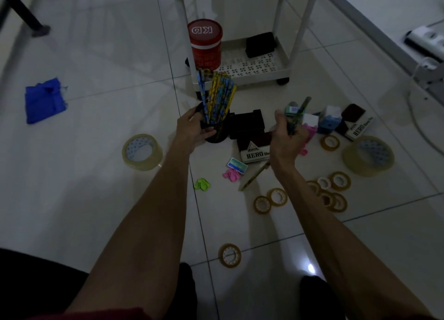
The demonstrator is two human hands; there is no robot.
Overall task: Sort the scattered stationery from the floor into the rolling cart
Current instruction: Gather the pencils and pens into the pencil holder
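Note:
My left hand (192, 130) grips a black pencil cup (217, 132) on the floor; several yellow and blue patterned pencils (217, 98) stand in it. My right hand (287, 137) holds a dark pencil (300, 114) upright, just right of the cup. The white rolling cart (264, 65) stands behind, with a red canister (205, 44) and a black box (260, 44) on its bottom shelf. One more pencil (254, 177) lies on the tiles under my right forearm.
Two HERO boxes (253, 151) (358, 127), a black box (247, 125), large tape rolls (141, 151) (368, 155), several small tape rolls (271, 201), erasers and pink and green bits (202, 184) lie around. A blue cloth (44, 101) lies left; a power strip (425, 40) sits far right.

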